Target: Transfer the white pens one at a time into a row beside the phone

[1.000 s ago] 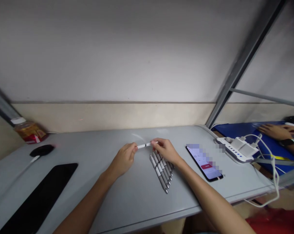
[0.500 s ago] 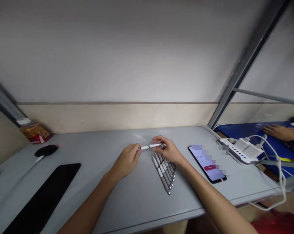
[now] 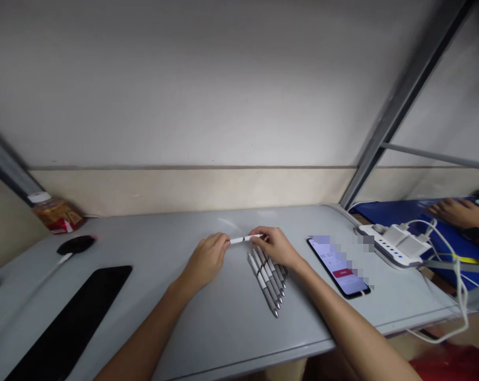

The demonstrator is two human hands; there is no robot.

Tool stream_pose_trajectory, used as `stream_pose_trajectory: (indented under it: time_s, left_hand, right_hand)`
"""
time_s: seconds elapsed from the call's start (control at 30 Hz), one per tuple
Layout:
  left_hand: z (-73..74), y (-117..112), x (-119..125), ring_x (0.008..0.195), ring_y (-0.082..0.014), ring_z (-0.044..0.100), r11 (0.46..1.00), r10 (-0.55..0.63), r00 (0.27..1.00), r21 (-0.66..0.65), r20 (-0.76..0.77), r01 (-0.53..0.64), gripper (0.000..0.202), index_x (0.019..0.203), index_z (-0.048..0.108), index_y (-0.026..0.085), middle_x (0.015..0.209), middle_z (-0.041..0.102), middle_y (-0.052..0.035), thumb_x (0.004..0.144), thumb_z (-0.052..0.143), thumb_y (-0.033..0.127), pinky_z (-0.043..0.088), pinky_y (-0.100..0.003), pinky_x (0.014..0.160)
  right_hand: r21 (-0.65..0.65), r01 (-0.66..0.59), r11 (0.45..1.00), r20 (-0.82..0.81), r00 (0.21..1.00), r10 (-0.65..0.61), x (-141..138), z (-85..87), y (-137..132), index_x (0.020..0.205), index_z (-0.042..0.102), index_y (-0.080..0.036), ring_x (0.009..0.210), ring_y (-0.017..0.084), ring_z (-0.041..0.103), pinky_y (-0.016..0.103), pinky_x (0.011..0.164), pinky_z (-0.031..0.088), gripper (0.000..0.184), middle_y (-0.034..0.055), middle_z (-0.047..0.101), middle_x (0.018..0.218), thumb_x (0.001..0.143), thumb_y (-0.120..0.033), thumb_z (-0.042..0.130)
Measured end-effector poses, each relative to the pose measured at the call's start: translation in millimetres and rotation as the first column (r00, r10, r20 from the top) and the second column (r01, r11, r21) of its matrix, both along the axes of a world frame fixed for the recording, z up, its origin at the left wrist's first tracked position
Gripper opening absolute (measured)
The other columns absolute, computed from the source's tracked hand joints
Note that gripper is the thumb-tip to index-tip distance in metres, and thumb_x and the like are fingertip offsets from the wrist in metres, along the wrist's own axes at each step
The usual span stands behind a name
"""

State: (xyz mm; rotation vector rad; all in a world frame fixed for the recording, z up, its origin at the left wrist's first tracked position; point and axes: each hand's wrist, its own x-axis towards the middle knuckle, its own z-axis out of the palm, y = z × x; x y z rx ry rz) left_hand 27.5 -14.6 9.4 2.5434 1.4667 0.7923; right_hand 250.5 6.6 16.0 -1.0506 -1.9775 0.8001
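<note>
A white pen (image 3: 238, 240) with a dark band is held level above the desk, stretched between my two hands. My left hand (image 3: 208, 259) pinches its left end, which the fingers hide. At the other end, my right hand (image 3: 274, 245) has closed its thumb and fingers on the pen. Just below my right hand, several white and grey pens (image 3: 268, 280) lie side by side in a slanted row, tips toward the front edge. My right wrist and forearm cover part of that row.
On the grey desk (image 3: 208, 328), a phone (image 3: 338, 267) with a lit screen lies right of the pens, beside a power strip (image 3: 394, 246) with white cables. At left are a black slab (image 3: 73, 323), a dark oval device (image 3: 76, 244) and a bottle (image 3: 57, 212). Another person's hand (image 3: 459, 212) rests far right.
My right fingers have closed in on the pen's right end, and its dark band now shows nearer the middle. My left hand has hardly moved. The pen row is unchanged.
</note>
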Motion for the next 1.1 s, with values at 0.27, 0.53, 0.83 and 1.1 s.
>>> stream_pose_trajectory:
  time_s: [0.27, 0.53, 0.83, 1.1]
  left_hand:
    - [-0.9, -0.5, -0.2, 0.068, -0.0155, 0.053, 0.997, 0.019, 0.999, -0.076, 0.035, -0.017, 0.029, 0.079, 0.052, 0.020, 0.074, 0.058, -0.0006, 0.095, 0.030, 0.030, 0.039, -0.028, 0.065]
    - [5.4, -3.7, -0.4, 0.082, -0.0168, 0.060, 0.994, -0.006, 0.989, -0.109, 0.146, 0.022, 0.030, 0.106, 0.060, 0.023, 0.093, 0.067, -0.0022, 0.094, 0.034, 0.031, 0.045, -0.030, 0.077]
    - [1.8, 0.2, -6.1, 0.091, -0.0184, 0.061, 0.997, 0.018, 0.994, -0.072, 0.107, -0.011, 0.030, 0.109, 0.060, 0.025, 0.100, 0.067, -0.0037, 0.094, 0.034, 0.026, 0.046, -0.033, 0.083]
    - [3.9, -3.0, -1.4, 0.089, -0.0187, 0.060, 0.997, -0.007, 0.996, -0.074, 0.091, 0.014, 0.027, 0.107, 0.058, 0.024, 0.096, 0.065, -0.0034, 0.095, 0.034, 0.028, 0.045, -0.033, 0.082]
  right_hand:
    - [0.253, 0.029, 0.967, 0.103, 0.993, -0.057, 3.5, -6.2, 3.7, 0.085, 0.067, -0.020, 0.078, 0.017, 0.058, 0.028, 0.070, 0.041, 0.014, 0.0033, 0.068, 0.083, 0.077, -0.009, 0.061]
    - [0.343, 0.068, 0.937, 0.154, 0.980, -0.128, 8.8, -8.5, 8.9, 0.086, 0.064, -0.020, 0.081, 0.019, 0.054, 0.029, 0.072, 0.040, 0.017, 0.0046, 0.066, 0.081, 0.079, -0.006, 0.059]
    - [0.390, 0.115, 0.913, 0.234, 0.947, -0.219, 25.9, -11.6, 20.7, 0.092, 0.070, -0.020, 0.085, 0.021, 0.056, 0.032, 0.078, 0.041, 0.021, 0.0066, 0.070, 0.090, 0.081, -0.006, 0.057]
    - [0.357, 0.051, 0.933, 0.189, 0.974, -0.125, 19.1, -8.5, 14.0, 0.097, 0.071, -0.021, 0.088, 0.020, 0.059, 0.032, 0.080, 0.042, 0.021, 0.0062, 0.070, 0.095, 0.083, -0.011, 0.059]
